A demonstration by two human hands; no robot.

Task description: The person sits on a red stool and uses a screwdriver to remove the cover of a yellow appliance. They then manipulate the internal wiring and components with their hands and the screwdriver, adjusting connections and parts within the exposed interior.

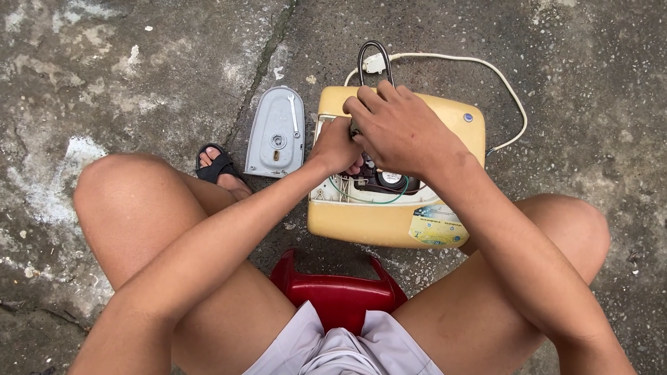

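A yellow plastic appliance housing lies on the concrete between my knees, its inside showing black parts and a green wire. My left hand is closed over something small at the open cavity; what it grips is hidden. My right hand curls over the top of the same spot, fingers closed on a dark tool or part that is mostly covered. A black loop sticks up behind my right hand.
A grey metal cover plate with a small wrench on it lies left of the housing. A white power cord and plug trail behind. I sit on a red plastic stool. My sandalled foot rests nearby.
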